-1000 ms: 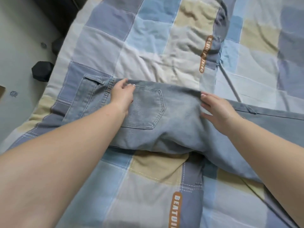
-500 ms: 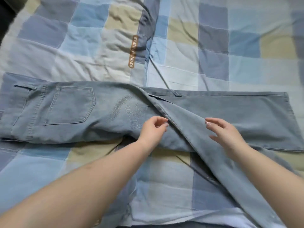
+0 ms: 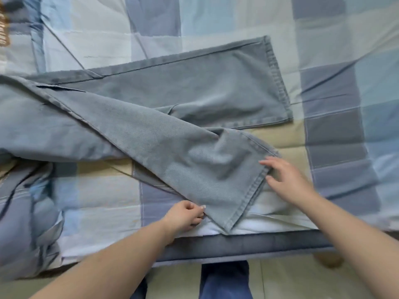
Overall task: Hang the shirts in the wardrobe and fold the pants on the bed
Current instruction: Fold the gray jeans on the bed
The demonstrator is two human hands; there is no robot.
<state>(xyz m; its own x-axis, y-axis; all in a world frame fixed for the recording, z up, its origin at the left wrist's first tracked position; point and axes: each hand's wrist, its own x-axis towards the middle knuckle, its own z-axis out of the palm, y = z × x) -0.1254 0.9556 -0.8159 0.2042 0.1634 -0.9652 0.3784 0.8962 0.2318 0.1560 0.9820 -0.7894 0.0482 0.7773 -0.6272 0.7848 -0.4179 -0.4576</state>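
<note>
Head view: left hand point(image 3: 184, 216) pinches the jeans point(image 3: 172, 147) leg's edge; right hand point(image 3: 287, 180), grip spread, touches its hem.

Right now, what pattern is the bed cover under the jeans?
Patchwork checks in blue, grey-blue, white and beige on the bed cover, seen from the head view.

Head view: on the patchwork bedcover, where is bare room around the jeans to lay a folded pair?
Bare patchwork bedcover lies right of the far leg's hem, and beyond the faded blue-grey denim jeans. A smaller patch sits near the bed edge, left of the left hand. It is crowded at the near leg's hem, where the right hand also works.
</note>
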